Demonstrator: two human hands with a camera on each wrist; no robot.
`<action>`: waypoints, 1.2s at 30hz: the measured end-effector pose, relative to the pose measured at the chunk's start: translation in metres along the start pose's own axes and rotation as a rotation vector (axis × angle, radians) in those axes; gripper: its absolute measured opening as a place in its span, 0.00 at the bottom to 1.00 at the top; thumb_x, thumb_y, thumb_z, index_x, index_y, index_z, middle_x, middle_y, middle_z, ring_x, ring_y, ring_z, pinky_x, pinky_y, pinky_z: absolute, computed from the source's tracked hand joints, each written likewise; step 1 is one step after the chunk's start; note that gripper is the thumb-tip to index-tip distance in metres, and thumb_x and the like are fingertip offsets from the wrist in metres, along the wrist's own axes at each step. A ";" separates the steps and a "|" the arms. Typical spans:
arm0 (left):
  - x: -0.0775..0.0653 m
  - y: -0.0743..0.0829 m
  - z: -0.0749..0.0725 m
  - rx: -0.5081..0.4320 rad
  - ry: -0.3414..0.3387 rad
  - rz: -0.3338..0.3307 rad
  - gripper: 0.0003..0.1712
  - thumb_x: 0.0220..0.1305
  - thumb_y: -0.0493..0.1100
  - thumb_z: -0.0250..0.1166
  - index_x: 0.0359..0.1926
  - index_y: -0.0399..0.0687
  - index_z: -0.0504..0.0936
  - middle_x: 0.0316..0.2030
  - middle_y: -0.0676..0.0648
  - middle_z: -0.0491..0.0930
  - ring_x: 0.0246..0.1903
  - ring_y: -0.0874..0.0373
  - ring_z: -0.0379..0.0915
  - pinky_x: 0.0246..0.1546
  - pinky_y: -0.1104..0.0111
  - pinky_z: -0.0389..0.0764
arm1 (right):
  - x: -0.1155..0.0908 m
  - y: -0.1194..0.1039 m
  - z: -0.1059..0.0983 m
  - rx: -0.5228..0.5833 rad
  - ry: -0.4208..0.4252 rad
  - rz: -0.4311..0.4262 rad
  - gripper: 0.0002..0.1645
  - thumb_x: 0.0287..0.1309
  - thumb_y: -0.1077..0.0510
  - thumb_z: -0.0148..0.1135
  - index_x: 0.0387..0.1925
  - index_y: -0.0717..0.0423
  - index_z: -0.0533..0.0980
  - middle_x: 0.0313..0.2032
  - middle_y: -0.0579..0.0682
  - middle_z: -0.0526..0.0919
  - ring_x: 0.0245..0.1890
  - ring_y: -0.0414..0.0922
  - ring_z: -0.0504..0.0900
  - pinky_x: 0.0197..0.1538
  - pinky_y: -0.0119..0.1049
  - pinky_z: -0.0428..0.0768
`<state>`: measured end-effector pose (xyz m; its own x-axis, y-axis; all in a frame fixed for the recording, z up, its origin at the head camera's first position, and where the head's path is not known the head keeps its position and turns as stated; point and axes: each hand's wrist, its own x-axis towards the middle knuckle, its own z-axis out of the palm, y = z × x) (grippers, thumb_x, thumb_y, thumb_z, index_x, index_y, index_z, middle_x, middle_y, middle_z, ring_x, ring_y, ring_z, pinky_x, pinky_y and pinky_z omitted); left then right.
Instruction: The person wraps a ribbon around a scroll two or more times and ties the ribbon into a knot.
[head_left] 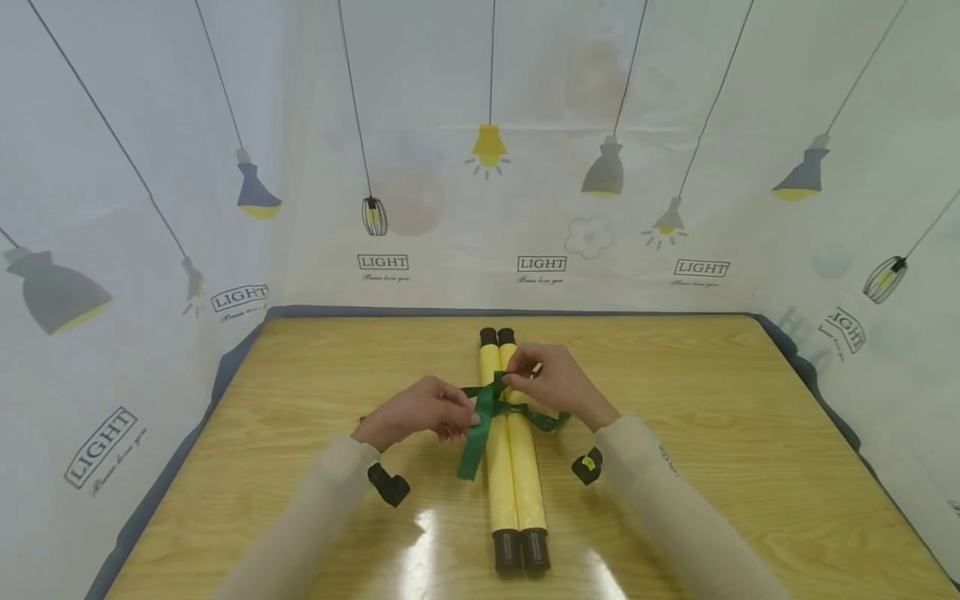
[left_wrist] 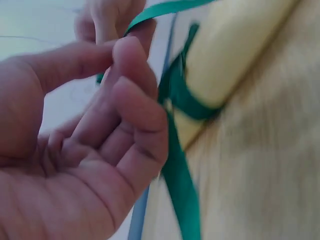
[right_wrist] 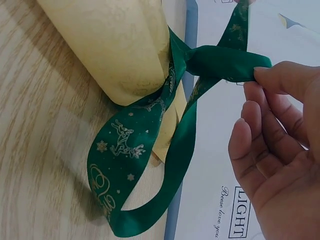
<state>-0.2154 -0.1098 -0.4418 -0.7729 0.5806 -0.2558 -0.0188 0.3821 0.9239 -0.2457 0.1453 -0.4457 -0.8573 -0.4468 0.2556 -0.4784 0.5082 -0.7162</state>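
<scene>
Two yellow tubes (head_left: pixel 495 467) with black end caps lie side by side on the table, pointing away from me. A green ribbon (right_wrist: pixel 125 135) printed with reindeer and snowflakes is wrapped around them near the middle and crosses on top. My left hand (head_left: pixel 431 408), left of the tubes, pinches a strip of the ribbon between thumb and forefinger; a loose tail hangs below it over the left tube. Above the right tube, my right hand (head_left: pixel 555 379) pinches a folded end of the ribbon between thumb and forefinger. A loop of ribbon droops to the right of the tubes.
The wooden table (head_left: pixel 300 375) has a dark blue border along its far and side edges. Behind it and at both sides stands a white sheet (head_left: pixel 465 225) printed with hanging lamps. Black wrist cameras (head_left: pixel 587 465) sit close over the tabletop by both sleeves.
</scene>
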 end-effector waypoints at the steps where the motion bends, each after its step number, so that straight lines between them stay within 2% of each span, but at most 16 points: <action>1: -0.001 0.001 0.004 -0.029 0.000 0.001 0.16 0.63 0.50 0.68 0.40 0.41 0.86 0.36 0.30 0.82 0.33 0.37 0.78 0.35 0.52 0.80 | 0.000 0.000 0.000 -0.001 -0.001 0.001 0.05 0.60 0.56 0.68 0.30 0.50 0.80 0.29 0.42 0.82 0.31 0.41 0.80 0.35 0.34 0.80; 4: -0.001 0.004 0.018 -0.114 0.008 0.005 0.17 0.63 0.50 0.68 0.39 0.39 0.85 0.35 0.32 0.83 0.32 0.41 0.80 0.37 0.53 0.81 | 0.000 0.000 0.000 -0.009 -0.006 0.007 0.05 0.61 0.55 0.67 0.30 0.50 0.79 0.29 0.41 0.81 0.31 0.40 0.79 0.35 0.34 0.80; 9: 0.002 0.008 0.044 -0.259 0.058 -0.002 0.15 0.64 0.47 0.68 0.39 0.36 0.84 0.34 0.42 0.86 0.28 0.56 0.80 0.34 0.62 0.81 | 0.001 0.002 0.000 -0.012 -0.004 -0.002 0.05 0.60 0.56 0.68 0.31 0.50 0.79 0.29 0.42 0.81 0.31 0.40 0.79 0.35 0.34 0.80; 14: 0.007 0.008 0.069 -0.387 0.121 -0.017 0.16 0.64 0.45 0.68 0.41 0.34 0.84 0.33 0.42 0.87 0.31 0.56 0.83 0.30 0.69 0.80 | 0.003 0.003 0.000 -0.006 -0.007 -0.005 0.05 0.60 0.56 0.68 0.31 0.50 0.80 0.29 0.41 0.81 0.31 0.40 0.79 0.35 0.34 0.80; 17: 0.007 0.010 0.081 -0.372 0.145 -0.034 0.16 0.64 0.45 0.68 0.40 0.34 0.85 0.32 0.42 0.87 0.33 0.54 0.85 0.28 0.69 0.81 | 0.003 0.003 0.000 0.002 -0.006 -0.005 0.05 0.60 0.56 0.68 0.31 0.50 0.80 0.29 0.42 0.82 0.31 0.40 0.79 0.35 0.34 0.80; 20: 0.006 0.011 0.089 -0.284 0.161 -0.069 0.15 0.60 0.49 0.70 0.36 0.39 0.87 0.30 0.44 0.87 0.30 0.54 0.85 0.24 0.68 0.80 | 0.003 0.003 0.000 0.005 -0.001 -0.010 0.05 0.59 0.57 0.68 0.30 0.51 0.80 0.29 0.42 0.82 0.31 0.40 0.80 0.35 0.35 0.81; 24: 0.003 0.012 0.086 -0.103 0.156 -0.130 0.18 0.54 0.56 0.73 0.30 0.45 0.90 0.25 0.47 0.86 0.24 0.56 0.83 0.19 0.68 0.77 | 0.003 0.003 0.001 0.001 -0.006 -0.017 0.05 0.60 0.56 0.68 0.30 0.51 0.80 0.29 0.42 0.82 0.31 0.40 0.80 0.36 0.34 0.80; 28: 0.001 0.012 0.072 0.020 0.125 -0.154 0.25 0.53 0.63 0.72 0.31 0.43 0.88 0.25 0.48 0.85 0.24 0.54 0.82 0.22 0.62 0.80 | 0.002 0.002 0.000 -0.007 -0.010 -0.021 0.05 0.60 0.56 0.68 0.30 0.50 0.80 0.29 0.41 0.81 0.31 0.40 0.79 0.36 0.34 0.80; 32: 0.000 0.014 0.055 0.057 0.169 -0.101 0.28 0.56 0.63 0.70 0.34 0.40 0.87 0.28 0.42 0.85 0.28 0.44 0.81 0.27 0.55 0.81 | 0.001 0.001 -0.001 -0.005 -0.007 -0.018 0.05 0.61 0.56 0.67 0.30 0.50 0.80 0.29 0.42 0.81 0.31 0.40 0.79 0.35 0.35 0.80; 36: 0.000 0.018 0.038 0.068 0.270 -0.036 0.25 0.59 0.61 0.69 0.37 0.41 0.86 0.33 0.39 0.84 0.33 0.39 0.79 0.30 0.51 0.81 | 0.001 0.001 -0.002 0.008 -0.015 -0.008 0.05 0.61 0.56 0.67 0.31 0.51 0.80 0.29 0.42 0.81 0.31 0.41 0.79 0.35 0.35 0.80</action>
<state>-0.1916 -0.0761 -0.4357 -0.9136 0.3569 -0.1949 -0.0139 0.4516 0.8921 -0.2475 0.1466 -0.4452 -0.8502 -0.4622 0.2519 -0.4841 0.4987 -0.7190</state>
